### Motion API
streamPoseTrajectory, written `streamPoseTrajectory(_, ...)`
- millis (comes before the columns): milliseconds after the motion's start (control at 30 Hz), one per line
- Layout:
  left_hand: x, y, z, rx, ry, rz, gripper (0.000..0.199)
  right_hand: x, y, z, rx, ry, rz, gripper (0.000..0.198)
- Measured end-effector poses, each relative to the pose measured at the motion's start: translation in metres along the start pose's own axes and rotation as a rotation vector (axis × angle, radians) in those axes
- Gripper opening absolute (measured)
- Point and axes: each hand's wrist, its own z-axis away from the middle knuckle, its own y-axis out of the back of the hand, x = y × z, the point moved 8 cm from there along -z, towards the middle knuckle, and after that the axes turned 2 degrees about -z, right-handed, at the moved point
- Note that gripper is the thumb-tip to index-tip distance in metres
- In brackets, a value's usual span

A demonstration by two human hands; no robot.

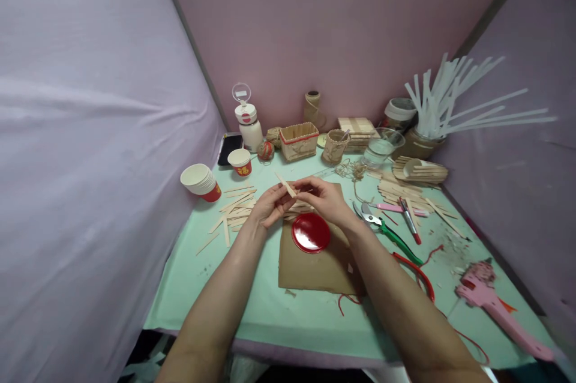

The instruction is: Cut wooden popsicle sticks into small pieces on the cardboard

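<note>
Between my two hands is a pale wooden craft stick point(286, 185), tilted up to the left. My left hand point(272, 205) holds it with the fingers curled round from below. The thumb and fingertips of my right hand point(324, 198) are closed at its lower end; whether more than one stick is there I cannot tell. Just below them a round, shiny red lid point(310, 233) lies on a brown cardboard sheet point(310, 275). Loose craft sticks point(297, 209) lie partly hidden under my hands. More sticks point(236, 212) are scattered to the left.
Paper cups point(198, 180), a white bottle point(250, 131), a small basket point(299, 141) and a glass bowl point(382, 146) stand around the back. At right lie green-handled pruning shears point(398, 240), a marker point(410, 222), a pink glue gun point(499, 311) and white glue sticks point(438, 101) in a pot.
</note>
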Motion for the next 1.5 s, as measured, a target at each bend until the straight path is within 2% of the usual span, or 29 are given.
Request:
streamPoseTrajectory(200, -0.008, -0.008, 0.004, -0.029, 0.057, 0.136, 0.021, -0.010, -0.002, 0.009, 0.011, 0.092, 0.050, 0.016)
streamPoseTrajectory(400, -0.002, -0.018, 0.017, -0.074, 0.072, 0.211, 0.029, -0.029, -0.003, 0.021, 0.005, 0.166, 0.139, 0.018)
streamPoseTrajectory(533, 0.004, -0.018, 0.028, -0.088, 0.047, 0.168, 0.031, -0.042, -0.013, 0.042, 0.012, 0.314, 0.275, 0.023)
streamPoseTrajectory(600, 0.006, -0.019, 0.036, -0.157, 0.038, 0.112, 0.031, -0.049, -0.019, 0.058, 0.014, 0.403, 0.323, 0.028)
streamPoseTrajectory(667, 0.007, -0.023, 0.044, -0.258, 0.039, 0.050, 0.033, -0.054, -0.024, 0.072, -0.014, 0.429, 0.309, 0.033)
streamPoseTrajectory(700, 0.007, -0.024, 0.049, -0.306, 0.045, 0.024, 0.035, -0.056, -0.026, 0.076, -0.044, 0.410, 0.270, 0.034)
streamPoseTrajectory(800, 0.005, -0.030, 0.061, -0.427, 0.092, -0.043, 0.036, -0.055, -0.027, 0.079, -0.080, 0.202, 0.082, 0.042)
streamPoseTrajectory(900, -0.003, -0.042, 0.073, -0.593, 0.191, -0.194, 0.030, -0.055, -0.031, 0.075, -0.101, 0.017, -0.035, 0.022)
streamPoseTrajectory(933, -0.007, -0.046, 0.076, -0.644, 0.228, -0.241, 0.029, -0.057, -0.033, 0.074, -0.102, -0.010, -0.037, 0.014)
streamPoseTrajectory(1000, -0.012, -0.050, 0.080, -0.705, 0.278, -0.293, 0.030, -0.060, -0.037, 0.074, -0.086, -0.025, -0.003, 0.013)
streamPoseTrajectory(1233, -0.014, -0.046, 0.076, -0.697, 0.242, -0.396, 0.028, -0.065, -0.045, 0.082, -0.050, -0.011, 0.116, 0.015)
streamPoseTrajectory(1367, -0.008, -0.051, 0.080, -0.693, 0.203, -0.377, 0.025, -0.062, -0.035, 0.077, -0.038, -0.023, 0.103, 0.015)
streamPoseTrajectory(1433, -0.005, -0.050, 0.085, -0.628, 0.170, -0.381, 0.025, -0.060, -0.020, 0.068, 0.011, -0.006, 0.115, 0.015)
streamPoseTrajectory(1500, -0.001, -0.037, 0.088, -0.443, 0.119, -0.430, 0.028, -0.057, 0.000, 0.056, 0.082, 0.025, 0.191, 0.016)
